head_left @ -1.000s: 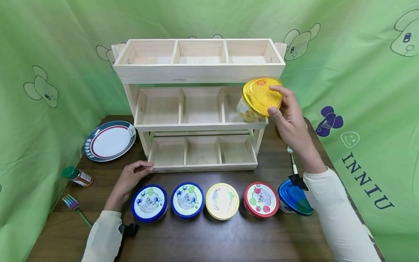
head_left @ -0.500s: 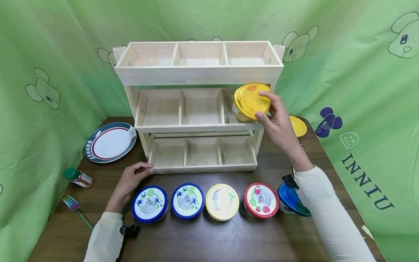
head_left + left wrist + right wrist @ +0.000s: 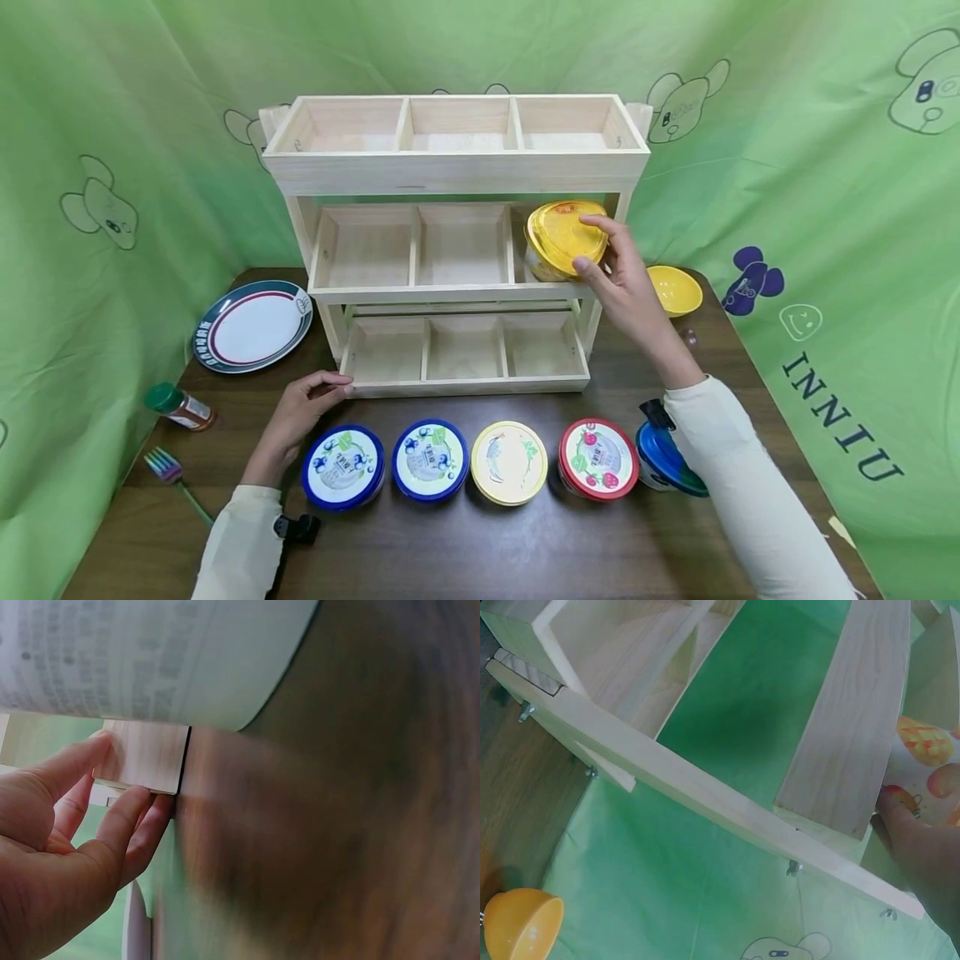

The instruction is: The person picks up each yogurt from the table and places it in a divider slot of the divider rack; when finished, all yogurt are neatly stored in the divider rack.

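Note:
My right hand [image 3: 628, 287] grips a yellow-lidded tub [image 3: 566, 237] by its right side, thumb in front and fingers over the lid. The tub is tilted and sits within the right compartment of the middle tier of a three-tier wooden rack [image 3: 457, 294]. In the right wrist view, the fruit-printed side of the tub [image 3: 928, 769] shows beside the fingers. With thumb and fingertips, my left hand [image 3: 300, 412] pinches the front left corner of the rack's bottom tier. The left wrist view shows that wooden corner [image 3: 146, 754] between thumb and fingers.
Before the rack stand two blue-lidded tubs [image 3: 343, 468], a cream-lidded tub [image 3: 509, 462], a red-lidded tub [image 3: 598, 459] and a lighter blue-lidded tub [image 3: 667, 457]. At left lie a plate [image 3: 253, 327], a spice jar [image 3: 180, 406] and a fork [image 3: 176, 479]. A yellow bowl [image 3: 675, 292] stands right.
My right hand has moved left and down with the yellow-lidded tub, bringing it into the middle tier's right compartment. The yellow bowl has come into view. My left hand stays at the corner.

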`<move>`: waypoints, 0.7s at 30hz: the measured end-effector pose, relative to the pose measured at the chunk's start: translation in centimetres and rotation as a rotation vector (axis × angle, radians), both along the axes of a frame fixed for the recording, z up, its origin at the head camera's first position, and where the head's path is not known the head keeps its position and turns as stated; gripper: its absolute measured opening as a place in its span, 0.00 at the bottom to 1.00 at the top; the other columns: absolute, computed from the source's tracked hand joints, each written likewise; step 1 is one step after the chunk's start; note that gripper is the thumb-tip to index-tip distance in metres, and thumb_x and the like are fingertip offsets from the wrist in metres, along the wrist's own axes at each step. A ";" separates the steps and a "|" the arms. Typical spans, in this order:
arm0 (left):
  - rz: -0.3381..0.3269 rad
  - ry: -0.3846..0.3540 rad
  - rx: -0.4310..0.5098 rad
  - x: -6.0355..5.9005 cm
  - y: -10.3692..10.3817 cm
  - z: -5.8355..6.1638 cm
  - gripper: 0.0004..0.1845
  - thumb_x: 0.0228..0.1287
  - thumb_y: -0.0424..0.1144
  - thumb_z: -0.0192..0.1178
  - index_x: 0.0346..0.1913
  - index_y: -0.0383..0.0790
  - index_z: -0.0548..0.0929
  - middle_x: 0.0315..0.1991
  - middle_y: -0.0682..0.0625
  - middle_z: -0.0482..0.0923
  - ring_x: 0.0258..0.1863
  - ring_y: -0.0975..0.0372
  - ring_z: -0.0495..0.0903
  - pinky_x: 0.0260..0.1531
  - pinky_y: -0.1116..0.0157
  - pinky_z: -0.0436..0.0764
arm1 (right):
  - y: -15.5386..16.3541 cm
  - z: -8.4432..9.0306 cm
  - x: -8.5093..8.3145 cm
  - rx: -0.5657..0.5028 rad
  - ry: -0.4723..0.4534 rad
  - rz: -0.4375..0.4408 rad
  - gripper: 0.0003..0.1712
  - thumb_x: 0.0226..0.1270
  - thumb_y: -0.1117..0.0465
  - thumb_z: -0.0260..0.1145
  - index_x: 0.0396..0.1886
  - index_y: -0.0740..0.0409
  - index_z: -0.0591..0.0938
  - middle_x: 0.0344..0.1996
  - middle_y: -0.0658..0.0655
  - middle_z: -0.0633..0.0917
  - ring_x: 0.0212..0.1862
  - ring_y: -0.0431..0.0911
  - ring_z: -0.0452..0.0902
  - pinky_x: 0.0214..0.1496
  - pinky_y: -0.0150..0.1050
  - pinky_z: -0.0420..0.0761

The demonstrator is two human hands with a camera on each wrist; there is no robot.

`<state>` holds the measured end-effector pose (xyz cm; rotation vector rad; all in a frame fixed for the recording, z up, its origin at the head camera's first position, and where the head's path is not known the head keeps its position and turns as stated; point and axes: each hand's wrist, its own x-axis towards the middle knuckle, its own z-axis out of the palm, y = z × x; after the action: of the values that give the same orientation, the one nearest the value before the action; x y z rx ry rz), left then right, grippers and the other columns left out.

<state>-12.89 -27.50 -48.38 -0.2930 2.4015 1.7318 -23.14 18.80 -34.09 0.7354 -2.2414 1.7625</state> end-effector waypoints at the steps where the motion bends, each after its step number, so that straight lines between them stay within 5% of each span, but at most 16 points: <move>1: 0.002 -0.005 -0.002 0.0 0.0 0.0 0.21 0.79 0.43 0.68 0.64 0.31 0.85 0.59 0.45 0.84 0.57 0.59 0.77 0.51 0.73 0.79 | -0.1 0.1 -0.1 0.021 -0.012 -0.005 0.31 0.87 0.58 0.61 0.81 0.63 0.67 0.83 0.63 0.57 0.82 0.54 0.56 0.79 0.44 0.65; 6: 0.008 -0.019 0.001 0.0 -0.1 0.2 0.21 0.79 0.44 0.69 0.64 0.33 0.85 0.60 0.44 0.83 0.58 0.57 0.77 0.52 0.72 0.79 | -0.3 0.7 -0.2 0.064 -0.051 -0.022 0.33 0.87 0.59 0.61 0.85 0.55 0.66 0.89 0.59 0.37 0.88 0.51 0.32 0.83 0.59 0.54; 12: 0.008 0.012 0.010 -0.1 -0.1 0.2 0.21 0.79 0.43 0.69 0.63 0.30 0.85 0.56 0.47 0.84 0.55 0.61 0.78 0.52 0.72 0.80 | 0.8 1.1 0.4 0.064 -0.037 -0.042 0.38 0.87 0.57 0.61 0.89 0.52 0.59 0.89 0.56 0.45 0.87 0.58 0.48 0.80 0.59 0.63; 21: 0.004 -0.006 0.003 0.0 0.0 0.1 0.22 0.79 0.44 0.69 0.64 0.30 0.84 0.60 0.43 0.83 0.58 0.57 0.76 0.52 0.73 0.79 | 3.6 1.7 2.5 0.086 0.049 -0.148 0.33 0.89 0.54 0.58 0.85 0.59 0.66 0.85 0.58 0.62 0.87 0.54 0.50 0.86 0.49 0.51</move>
<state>-12.90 -27.55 -48.24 -0.3020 2.3962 1.7333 -20.69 22.42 -32.37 0.6053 -2.2873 1.5724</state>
